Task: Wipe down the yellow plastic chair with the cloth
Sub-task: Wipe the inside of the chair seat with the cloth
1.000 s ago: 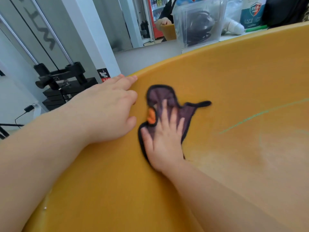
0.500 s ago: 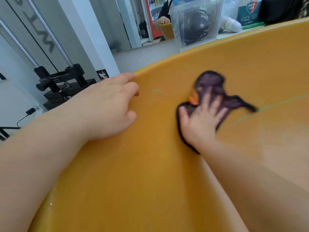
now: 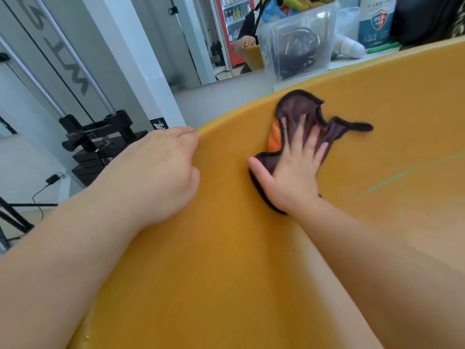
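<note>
Fingers (image 3: 301,132) of the right hand (image 3: 293,177) were spread flat, pressing the cloth (image 3: 299,107) onto the yellow chair (image 3: 226,248) just under its rim (image 3: 226,117), left hand (image 3: 161,172) gripping that rim, and tbh the green scuffs (image 3: 387,181) below the rim looked unwiped, plenty left.

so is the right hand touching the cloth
Touching. The head view shows the right hand flat on the cloth, fingers spread, pressing it onto the chair.

I log this as a gym: black steel weight stack (image 3: 86,165) at 9 o'clock, red glass-fronted drinks fridge (image 3: 235,23) at 12.
</note>
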Demonstrator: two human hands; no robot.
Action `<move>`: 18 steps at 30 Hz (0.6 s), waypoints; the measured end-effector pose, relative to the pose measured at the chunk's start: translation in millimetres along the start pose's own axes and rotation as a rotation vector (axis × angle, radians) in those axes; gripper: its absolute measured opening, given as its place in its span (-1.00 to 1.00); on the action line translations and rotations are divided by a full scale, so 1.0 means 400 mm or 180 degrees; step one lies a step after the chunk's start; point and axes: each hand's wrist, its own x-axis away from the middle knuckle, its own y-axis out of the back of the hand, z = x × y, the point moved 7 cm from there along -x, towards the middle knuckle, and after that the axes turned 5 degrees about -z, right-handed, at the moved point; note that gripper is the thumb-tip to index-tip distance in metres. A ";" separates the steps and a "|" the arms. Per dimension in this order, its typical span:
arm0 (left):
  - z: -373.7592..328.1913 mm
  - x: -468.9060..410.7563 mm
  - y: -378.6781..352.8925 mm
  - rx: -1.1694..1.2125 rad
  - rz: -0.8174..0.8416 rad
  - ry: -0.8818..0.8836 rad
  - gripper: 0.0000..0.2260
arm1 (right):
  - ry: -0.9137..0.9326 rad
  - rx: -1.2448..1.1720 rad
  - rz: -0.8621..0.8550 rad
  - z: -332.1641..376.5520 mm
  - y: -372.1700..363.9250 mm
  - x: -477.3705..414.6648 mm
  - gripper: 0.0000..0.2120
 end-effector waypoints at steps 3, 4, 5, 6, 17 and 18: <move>0.027 -0.006 0.022 0.0062 -0.0389 0.0330 -0.47 | 0.1335 -0.0516 0.0263 0.204 -0.015 0.109 -0.10; 0.030 -0.006 0.027 0.0048 -0.0467 0.0388 -0.48 | 0.1840 -0.0635 0.0435 0.250 -0.020 0.168 -0.12; 0.029 -0.006 0.031 0.0060 -0.0503 0.0433 -0.48 | 0.2141 -0.0687 0.0562 0.266 -0.020 0.205 -0.14; 0.029 -0.006 0.030 0.0095 -0.0499 0.0471 -0.46 | 0.2273 -0.0639 0.0614 0.259 -0.017 0.208 -0.18; 0.097 0.009 0.030 0.2651 -0.0885 0.1471 -0.47 | 0.0313 -0.0853 0.0292 0.228 0.022 -0.022 -0.29; 0.109 0.013 0.030 0.2982 -0.0994 0.1621 -0.51 | 0.0733 -0.1016 0.0456 0.283 0.015 0.054 -0.29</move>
